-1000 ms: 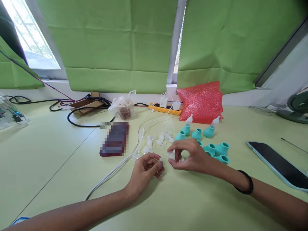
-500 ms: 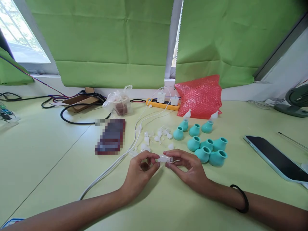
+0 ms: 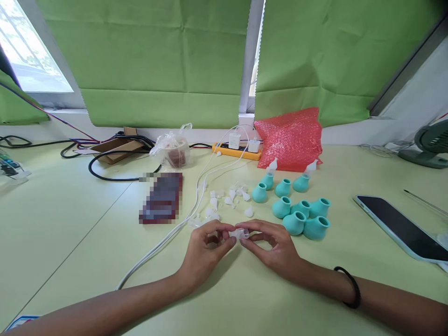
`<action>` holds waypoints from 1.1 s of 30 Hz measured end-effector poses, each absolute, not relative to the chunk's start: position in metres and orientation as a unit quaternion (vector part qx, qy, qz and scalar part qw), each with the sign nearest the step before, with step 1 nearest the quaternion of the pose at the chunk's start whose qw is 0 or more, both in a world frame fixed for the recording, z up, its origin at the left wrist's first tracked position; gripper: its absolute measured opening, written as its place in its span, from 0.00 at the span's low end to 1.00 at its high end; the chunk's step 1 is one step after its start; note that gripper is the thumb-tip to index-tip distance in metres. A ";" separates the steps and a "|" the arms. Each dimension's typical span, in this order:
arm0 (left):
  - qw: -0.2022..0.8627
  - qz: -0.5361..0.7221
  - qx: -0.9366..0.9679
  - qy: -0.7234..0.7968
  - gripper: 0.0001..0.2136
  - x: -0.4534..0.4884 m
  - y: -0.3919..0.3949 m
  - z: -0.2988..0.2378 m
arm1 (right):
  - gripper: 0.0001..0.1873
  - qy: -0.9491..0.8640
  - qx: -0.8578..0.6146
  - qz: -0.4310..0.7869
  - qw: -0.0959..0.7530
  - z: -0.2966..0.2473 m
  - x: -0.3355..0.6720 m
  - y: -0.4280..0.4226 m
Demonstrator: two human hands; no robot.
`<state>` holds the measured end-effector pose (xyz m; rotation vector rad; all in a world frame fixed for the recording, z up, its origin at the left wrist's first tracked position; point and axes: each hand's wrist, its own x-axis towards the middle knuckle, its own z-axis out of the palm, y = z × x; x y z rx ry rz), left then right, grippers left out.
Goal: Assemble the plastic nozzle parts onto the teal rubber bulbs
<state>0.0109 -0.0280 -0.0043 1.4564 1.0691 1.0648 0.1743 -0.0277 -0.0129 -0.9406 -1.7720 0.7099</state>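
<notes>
Your left hand [image 3: 208,246] and right hand [image 3: 273,243] pinch clear tubular piece [image 3: 241,234] between fingertips; long axis sideways, open end facing right.

A pale yellow-green surface [image 3: 66,252] stretches across the room's edge, a thin dark seam [image 3: 86,233] running diagonally over its left part. Behind it, a white ledge [image 3: 66,116] lies below the windows. Two broad green blinds, a left one [image 3: 157,60] and a right one [image 3: 332,60], hang with horizontal creases, parted by a pale upright post [image 3: 248,70]; a narrow bright slit shows beside the right blind's zigzag edge. At upper left, an uncovered window pane [image 3: 38,60] glares with daylight, faint bars visible through it. A grey slanting frame [image 3: 409,65] meets the whitish wall [image 3: 425,93] at right.
</notes>
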 end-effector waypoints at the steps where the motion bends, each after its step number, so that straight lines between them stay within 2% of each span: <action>1: 0.496 0.444 0.602 0.441 0.05 0.011 -0.028 -0.004 | 0.12 -0.726 -0.386 0.294 0.487 -0.013 0.174 -0.028; 17: 0.396 0.419 0.690 0.438 0.13 0.008 -0.031 0.003 | 0.10 -0.663 -0.434 0.368 0.487 -0.012 0.174 -0.028; 33: 0.274 0.386 0.775 0.418 0.19 0.006 -0.034 -0.002 | 0.10 -0.650 -0.444 0.379 0.486 -0.010 0.174 -0.029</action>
